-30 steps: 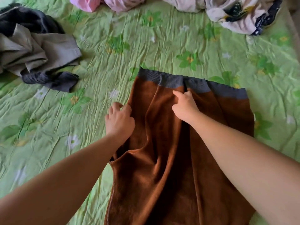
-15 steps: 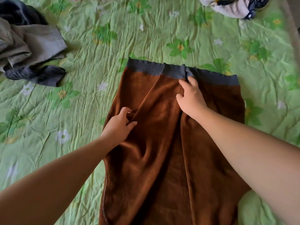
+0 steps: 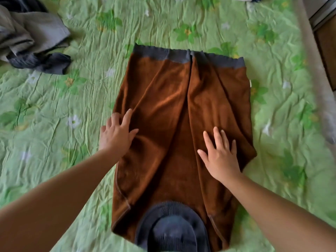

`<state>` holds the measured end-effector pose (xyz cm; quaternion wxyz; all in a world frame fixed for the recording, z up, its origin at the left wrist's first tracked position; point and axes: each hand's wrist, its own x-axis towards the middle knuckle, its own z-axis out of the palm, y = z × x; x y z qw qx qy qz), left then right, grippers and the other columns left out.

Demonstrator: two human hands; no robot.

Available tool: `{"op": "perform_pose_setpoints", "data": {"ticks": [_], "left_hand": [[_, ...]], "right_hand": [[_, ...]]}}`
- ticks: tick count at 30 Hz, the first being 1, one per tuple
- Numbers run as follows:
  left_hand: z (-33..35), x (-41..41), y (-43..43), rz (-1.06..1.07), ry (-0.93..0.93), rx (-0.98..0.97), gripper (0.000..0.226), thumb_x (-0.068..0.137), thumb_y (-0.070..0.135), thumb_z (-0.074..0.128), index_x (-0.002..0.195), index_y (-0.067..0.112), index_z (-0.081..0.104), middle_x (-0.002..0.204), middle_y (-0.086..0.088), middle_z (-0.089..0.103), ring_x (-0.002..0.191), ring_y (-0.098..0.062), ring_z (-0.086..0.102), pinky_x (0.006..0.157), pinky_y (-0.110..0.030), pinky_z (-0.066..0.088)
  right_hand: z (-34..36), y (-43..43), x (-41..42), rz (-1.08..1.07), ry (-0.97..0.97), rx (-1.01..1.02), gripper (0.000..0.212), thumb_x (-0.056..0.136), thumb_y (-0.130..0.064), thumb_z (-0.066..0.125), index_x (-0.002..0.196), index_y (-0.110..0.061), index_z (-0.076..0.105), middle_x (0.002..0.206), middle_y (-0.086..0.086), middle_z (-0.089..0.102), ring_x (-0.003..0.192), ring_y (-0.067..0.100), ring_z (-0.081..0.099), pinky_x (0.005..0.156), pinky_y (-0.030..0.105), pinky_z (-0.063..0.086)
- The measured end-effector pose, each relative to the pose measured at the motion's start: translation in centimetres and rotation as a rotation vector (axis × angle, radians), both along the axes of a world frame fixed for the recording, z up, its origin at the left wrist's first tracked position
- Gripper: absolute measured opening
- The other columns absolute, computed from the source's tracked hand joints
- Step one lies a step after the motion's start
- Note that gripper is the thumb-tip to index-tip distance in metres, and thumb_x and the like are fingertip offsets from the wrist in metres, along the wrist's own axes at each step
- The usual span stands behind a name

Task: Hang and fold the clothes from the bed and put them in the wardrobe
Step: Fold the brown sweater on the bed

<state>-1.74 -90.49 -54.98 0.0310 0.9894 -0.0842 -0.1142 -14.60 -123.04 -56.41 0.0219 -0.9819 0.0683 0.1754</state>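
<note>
**Both hands flat on the brown sweater**

The bed point(image 3: 91, 99), under its green flowered sheet, carries the brown sweater point(image 3: 163, 99) spread out mid-frame, with the grey hem band point(image 3: 160, 54) away from you and the grey collar point(image 3: 171, 226) nearest you. A heap of grey clothes point(image 3: 31, 37) lies well apart, far left. Your left hand point(image 3: 117, 135) rests on the sweater's left edge and your right hand point(image 3: 221, 157) on its right half. Half a second ago the left pinched a fold and the right sat by the hem band. Now each grip is open, fingers spread, holding nothing.
</note>
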Motion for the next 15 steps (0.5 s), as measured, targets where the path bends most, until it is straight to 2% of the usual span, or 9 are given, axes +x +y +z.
{"op": "perform_pose_setpoints", "data": {"ticks": [3, 4, 7, 9, 10, 11, 13, 15], "left_hand": [[0.1, -6.1, 0.8, -0.272, -0.001, 0.031, 0.072, 0.091, 0.058, 0.053, 0.155, 0.038, 0.027, 0.161, -0.013, 0.019, 0.150, -0.031, 0.014, 0.114, -0.057, 0.028], [-0.2, -8.8, 1.6, -0.353, 0.039, 0.062, 0.071, 0.091, 0.061, 0.049, 0.155, 0.040, 0.026, 0.165, -0.011, 0.014, 0.153, -0.030, 0.008, 0.116, -0.059, 0.024], [-0.7, -16.2, 4.1, -0.358, 0.209, 0.145, 0.073, 0.092, 0.071, 0.009, 0.158, 0.041, 0.009, 0.167, -0.007, -0.008, 0.154, -0.027, -0.008, 0.118, -0.060, 0.020], [-0.7, -18.8, 4.9, -0.288, 0.229, 0.127, 0.076, 0.090, 0.069, -0.010, 0.158, 0.039, 0.006, 0.167, -0.007, -0.008, 0.153, -0.030, -0.006, 0.118, -0.057, 0.023], [-0.7, -19.5, 4.9, -0.264, 0.222, 0.117, 0.075, 0.090, 0.068, -0.011, 0.157, 0.038, 0.005, 0.167, -0.008, -0.007, 0.153, -0.030, -0.005, 0.119, -0.055, 0.024], [-0.6, -19.8, 4.7, -0.241, 0.223, 0.110, 0.072, 0.092, 0.068, -0.005, 0.157, 0.039, 0.004, 0.167, -0.009, -0.008, 0.153, -0.031, -0.006, 0.119, -0.054, 0.024], [-0.5, -20.2, 4.0, -0.140, 0.224, 0.059, 0.062, 0.099, 0.060, 0.023, 0.157, 0.042, 0.008, 0.167, -0.012, -0.006, 0.154, -0.033, 0.000, 0.117, -0.051, 0.028], [-0.2, -20.9, 3.3, 0.082, 0.243, -0.057, 0.065, 0.098, 0.048, 0.052, 0.155, 0.041, 0.023, 0.160, -0.017, 0.011, 0.147, -0.039, 0.021, 0.111, -0.050, 0.036]], "right_hand": [[0.3, 0.9, -5.3, 0.025, -0.004, -0.011, 0.067, 0.100, -0.059, 0.038, 0.158, -0.024, 0.031, 0.166, 0.014, 0.019, 0.152, 0.036, 0.019, 0.113, 0.070, 0.025], [0.5, 1.1, -6.9, 0.038, 0.006, -0.015, 0.068, 0.100, -0.060, 0.034, 0.158, -0.025, 0.029, 0.167, 0.014, 0.017, 0.153, 0.035, 0.018, 0.113, 0.071, 0.023], [0.5, 1.2, -11.3, 0.057, 0.048, -0.021, 0.073, 0.097, -0.064, 0.029, 0.160, -0.026, 0.025, 0.168, 0.013, 0.012, 0.154, 0.035, 0.013, 0.111, 0.073, 0.022], [0.3, 1.2, -13.4, 0.055, 0.059, -0.021, 0.074, 0.097, -0.064, 0.030, 0.160, -0.026, 0.025, 0.168, 0.014, 0.013, 0.155, 0.035, 0.011, 0.109, 0.074, 0.025], [0.3, 1.2, -14.2, 0.056, 0.052, -0.018, 0.074, 0.097, -0.064, 0.032, 0.160, -0.026, 0.025, 0.167, 0.015, 0.013, 0.155, 0.035, 0.011, 0.109, 0.073, 0.027], [0.4, 1.2, -14.7, 0.055, 0.036, -0.014, 0.074, 0.097, -0.064, 0.034, 0.160, -0.026, 0.026, 0.167, 0.016, 0.014, 0.155, 0.035, 0.011, 0.110, 0.071, 0.028], [0.7, 1.3, -15.3, 0.010, -0.022, 0.019, 0.069, 0.098, -0.060, 0.045, 0.157, -0.028, 0.032, 0.166, 0.020, 0.014, 0.153, 0.038, 0.016, 0.110, 0.064, 0.032], [1.2, 1.8, -15.8, -0.144, -0.122, 0.097, 0.062, 0.093, -0.048, 0.064, 0.150, -0.028, 0.047, 0.160, 0.028, 0.022, 0.145, 0.045, 0.031, 0.107, 0.056, 0.040]]}}
